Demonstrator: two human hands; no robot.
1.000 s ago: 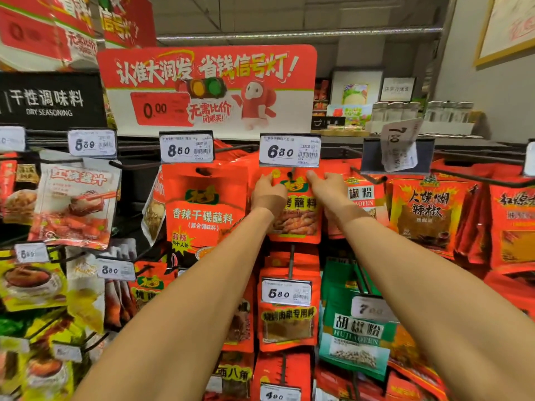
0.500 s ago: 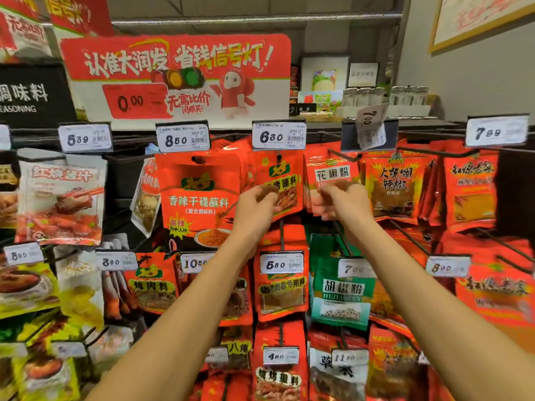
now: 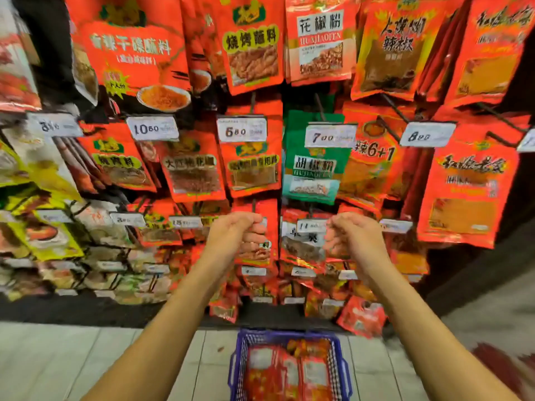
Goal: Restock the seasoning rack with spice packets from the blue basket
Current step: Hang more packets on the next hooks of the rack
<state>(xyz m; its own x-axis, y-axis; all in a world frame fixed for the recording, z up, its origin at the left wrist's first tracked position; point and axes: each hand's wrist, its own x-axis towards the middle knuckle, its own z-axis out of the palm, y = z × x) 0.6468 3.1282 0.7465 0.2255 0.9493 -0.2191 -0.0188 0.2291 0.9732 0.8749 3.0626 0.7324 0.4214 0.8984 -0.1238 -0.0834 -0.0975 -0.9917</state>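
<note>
Where the seasoning rack [image 3: 202,111] fills the upper view, its far-left pegs carry yellow and pale packets [image 3: 37,235], blurred. Next right hangs a large red packet [image 3: 136,50] showing a bowl of red powder, with a 10.50 price tag [image 3: 152,128] just beneath. Centre column: a red barbecue-seasoning packet [image 3: 252,44] up top, a 6.80 tag [image 3: 242,129] below it.

Left hand [image 3: 236,237] is raised in front of the lower red packets, fingers curled loosely inward, nothing in it. Cannot tell if the fingertips touch the packet behind.

Directly below, between the two forearms, the blue basket [image 3: 236,363] sits on the pale tiled floor [image 3: 72,360] at the foot of the rack. Red spice packets [image 3: 289,371] lie inside, packed side by side.

Right hand [image 3: 354,240] is at the same height, well apart from the left, fingers likewise slack and curled, holding nothing.

Right of centre: a green pepper-powder packet [image 3: 311,163] under a 7.00 tag [image 3: 330,136]. Further right, red packets [image 3: 463,183] under an 8.xx tag [image 3: 427,134], digits blurred.
</note>
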